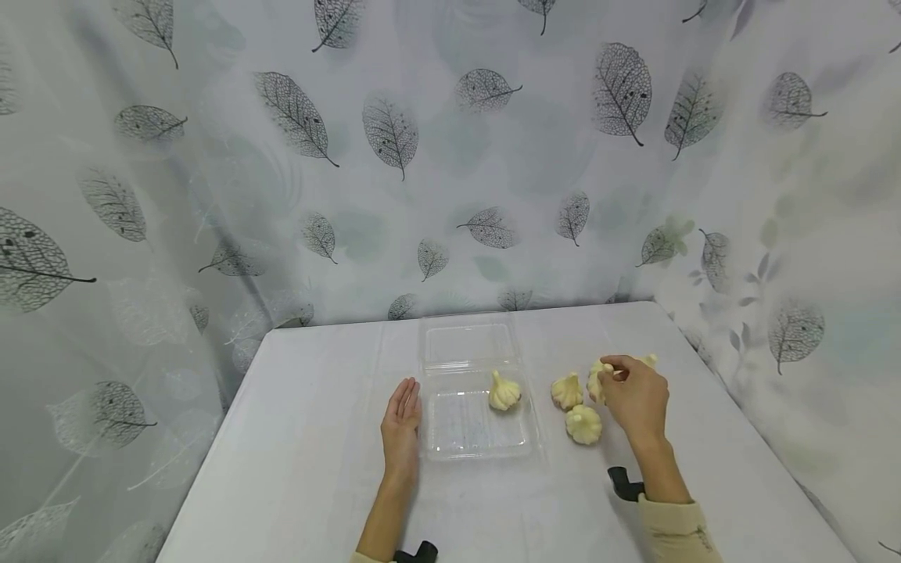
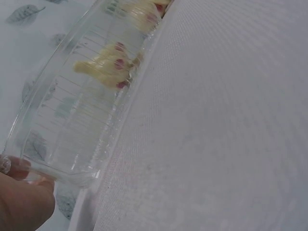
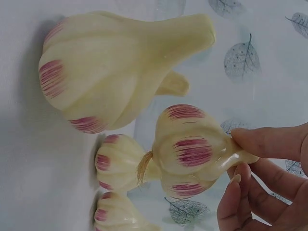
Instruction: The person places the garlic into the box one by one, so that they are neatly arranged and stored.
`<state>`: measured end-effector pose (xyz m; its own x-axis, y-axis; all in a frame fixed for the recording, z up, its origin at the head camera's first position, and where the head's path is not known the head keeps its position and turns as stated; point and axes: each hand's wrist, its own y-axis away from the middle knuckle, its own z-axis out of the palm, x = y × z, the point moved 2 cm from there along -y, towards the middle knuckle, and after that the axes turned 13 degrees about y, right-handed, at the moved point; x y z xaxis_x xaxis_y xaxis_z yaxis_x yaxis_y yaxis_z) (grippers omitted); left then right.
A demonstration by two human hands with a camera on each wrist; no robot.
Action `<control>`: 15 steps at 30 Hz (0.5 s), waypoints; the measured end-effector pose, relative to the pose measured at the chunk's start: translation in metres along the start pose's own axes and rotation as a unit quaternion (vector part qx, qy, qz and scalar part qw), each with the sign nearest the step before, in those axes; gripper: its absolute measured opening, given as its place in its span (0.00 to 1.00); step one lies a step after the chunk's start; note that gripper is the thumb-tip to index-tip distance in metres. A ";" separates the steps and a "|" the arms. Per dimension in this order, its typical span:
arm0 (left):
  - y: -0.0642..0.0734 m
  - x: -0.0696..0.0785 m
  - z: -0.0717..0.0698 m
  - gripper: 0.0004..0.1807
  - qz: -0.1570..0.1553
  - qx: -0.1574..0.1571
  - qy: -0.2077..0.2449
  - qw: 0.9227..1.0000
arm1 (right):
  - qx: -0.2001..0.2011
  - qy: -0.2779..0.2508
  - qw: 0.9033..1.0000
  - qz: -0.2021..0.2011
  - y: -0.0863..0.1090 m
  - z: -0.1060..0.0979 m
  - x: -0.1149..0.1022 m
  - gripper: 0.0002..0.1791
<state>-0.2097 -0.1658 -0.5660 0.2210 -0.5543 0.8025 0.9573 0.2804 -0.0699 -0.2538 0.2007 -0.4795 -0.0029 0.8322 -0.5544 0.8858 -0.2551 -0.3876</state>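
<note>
My right hand (image 1: 637, 397) pinches a garlic bulb (image 3: 185, 149) by its stem, between thumb and fingertips. This bulb is cream with purple-red streaks and a tuft of roots, and it hangs sideways in the right wrist view. A clear plastic clamshell box (image 1: 479, 453) lies with its lid (image 1: 468, 344) folded back. One garlic bulb (image 1: 504, 391) sits in the box, toward its right side. With fingers extended, my left hand (image 1: 401, 438) lies along the box's left side; its fingertips (image 2: 18, 167) are at the rim in the left wrist view.
Right of the box are a garlic bulb (image 1: 566, 391) and, nearer, another garlic bulb (image 1: 583, 424). A further bulb (image 1: 649, 360) shows partly behind my right hand. All stand on a white-covered table (image 1: 317, 469), with a leaf-print curtain (image 1: 450, 172) along its back and sides.
</note>
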 end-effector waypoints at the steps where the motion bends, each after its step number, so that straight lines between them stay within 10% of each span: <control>1: 0.000 0.000 0.000 0.32 -0.001 0.002 0.004 1.000 | -0.001 0.000 1.000 0.001 0.000 0.000 -0.001 0.11; 15: 0.000 0.001 0.000 0.30 0.005 0.002 -0.010 1.000 | 0.004 -0.013 1.000 -0.010 0.001 -0.001 -0.017 0.10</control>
<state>-0.2097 -0.1665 -0.5650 0.2268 -0.5364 0.8129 0.9543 0.2890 -0.0755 -0.2526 0.1866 -0.4699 -0.0321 0.8237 -0.5661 0.8815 -0.2436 -0.4044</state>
